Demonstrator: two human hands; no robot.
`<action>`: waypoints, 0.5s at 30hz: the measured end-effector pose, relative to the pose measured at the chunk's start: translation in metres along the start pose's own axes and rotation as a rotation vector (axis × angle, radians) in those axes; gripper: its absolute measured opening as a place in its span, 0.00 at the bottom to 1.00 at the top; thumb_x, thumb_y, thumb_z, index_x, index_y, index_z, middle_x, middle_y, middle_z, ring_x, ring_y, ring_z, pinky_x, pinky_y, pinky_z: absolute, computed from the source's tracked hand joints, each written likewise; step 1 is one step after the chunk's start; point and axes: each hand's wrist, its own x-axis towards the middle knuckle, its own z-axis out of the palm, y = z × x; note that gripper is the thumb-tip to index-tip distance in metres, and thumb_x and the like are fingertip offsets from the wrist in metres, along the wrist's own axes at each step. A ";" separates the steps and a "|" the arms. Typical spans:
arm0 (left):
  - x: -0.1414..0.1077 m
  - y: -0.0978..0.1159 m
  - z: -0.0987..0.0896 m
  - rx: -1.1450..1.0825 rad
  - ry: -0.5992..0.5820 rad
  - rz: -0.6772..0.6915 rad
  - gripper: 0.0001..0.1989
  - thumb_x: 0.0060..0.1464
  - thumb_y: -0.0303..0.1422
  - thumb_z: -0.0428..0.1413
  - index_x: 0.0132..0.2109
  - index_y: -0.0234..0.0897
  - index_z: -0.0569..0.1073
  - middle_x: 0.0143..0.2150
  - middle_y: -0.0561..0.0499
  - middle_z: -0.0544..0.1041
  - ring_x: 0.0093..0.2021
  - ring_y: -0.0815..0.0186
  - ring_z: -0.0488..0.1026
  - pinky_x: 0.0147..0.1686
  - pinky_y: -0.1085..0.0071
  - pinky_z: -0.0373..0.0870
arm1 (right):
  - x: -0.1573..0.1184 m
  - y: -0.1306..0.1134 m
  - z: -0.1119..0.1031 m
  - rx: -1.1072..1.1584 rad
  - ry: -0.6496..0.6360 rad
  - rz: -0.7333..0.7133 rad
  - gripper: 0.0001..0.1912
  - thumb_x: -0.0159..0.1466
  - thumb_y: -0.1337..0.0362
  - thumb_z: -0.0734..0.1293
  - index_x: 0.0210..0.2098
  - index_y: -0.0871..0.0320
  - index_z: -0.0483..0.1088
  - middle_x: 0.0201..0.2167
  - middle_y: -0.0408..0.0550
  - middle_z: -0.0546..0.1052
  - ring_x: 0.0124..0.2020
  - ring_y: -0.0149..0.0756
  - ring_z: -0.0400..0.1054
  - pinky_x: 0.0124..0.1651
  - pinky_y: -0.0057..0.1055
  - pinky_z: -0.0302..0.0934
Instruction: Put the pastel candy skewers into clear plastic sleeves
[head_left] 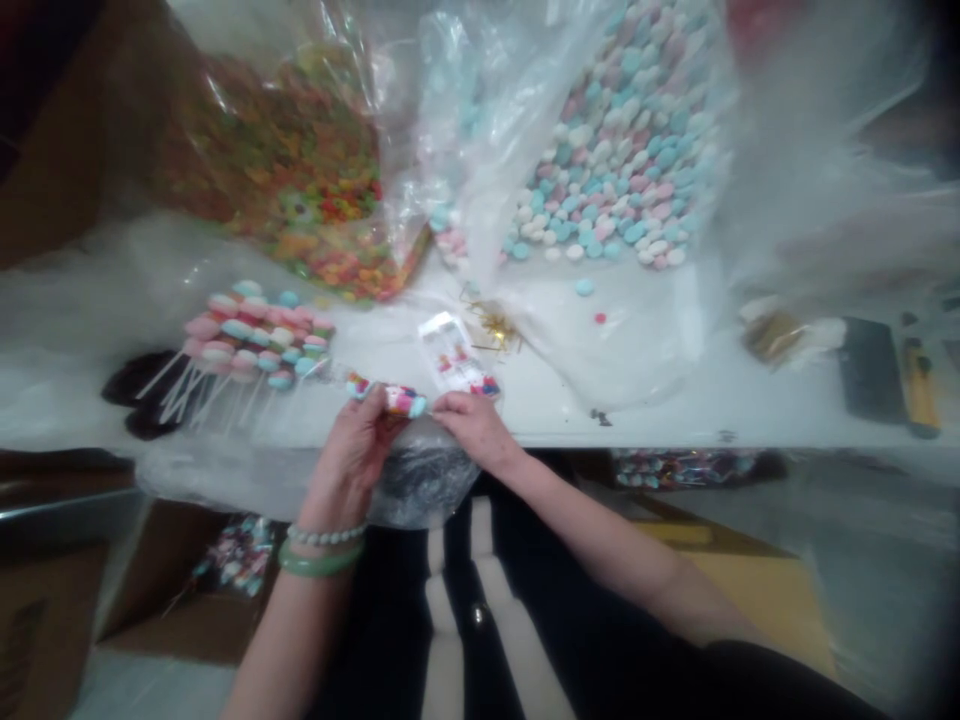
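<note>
My left hand [356, 435], wearing a beaded bracelet and a green bangle, is closed around a small candy skewer [405, 401] with red, yellow, pink, white and pale blue parts. It lies sideways just above the table's front edge. At its pale blue end, my right hand [476, 428] pinches with thumb and fingers; the exact bit between the fingertips is too small to make out. Just behind the hands lies a stack of clear-and-white printed bags [450, 352]. Gold twist ties [495, 325] are scattered beyond it.
Pink, white and blue candy skewers on white sticks [259, 335] are piled at left. Behind stand big clear bags of orange-green gummies [300, 190] and pastel candies [607, 190]. A dark block [870, 368] and yellow cutter [921, 385] lie right. Below left, a cardboard box [150, 590] holds wrapped candy.
</note>
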 end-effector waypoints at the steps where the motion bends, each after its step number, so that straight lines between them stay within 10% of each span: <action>1: -0.002 0.000 0.001 -0.003 -0.016 0.013 0.09 0.53 0.32 0.65 0.33 0.30 0.76 0.30 0.46 0.79 0.30 0.65 0.77 0.36 0.70 0.77 | -0.002 0.000 0.002 -0.025 0.016 -0.026 0.04 0.53 0.67 0.66 0.23 0.57 0.70 0.20 0.38 0.68 0.27 0.31 0.61 0.33 0.28 0.53; 15: -0.033 0.014 -0.006 0.127 -0.036 -0.045 0.08 0.55 0.30 0.62 0.32 0.27 0.77 0.28 0.42 0.79 0.29 0.59 0.78 0.36 0.62 0.79 | -0.028 -0.015 0.002 0.263 -0.080 0.138 0.06 0.49 0.64 0.69 0.23 0.58 0.68 0.14 0.34 0.59 0.17 0.25 0.48 0.21 0.26 0.40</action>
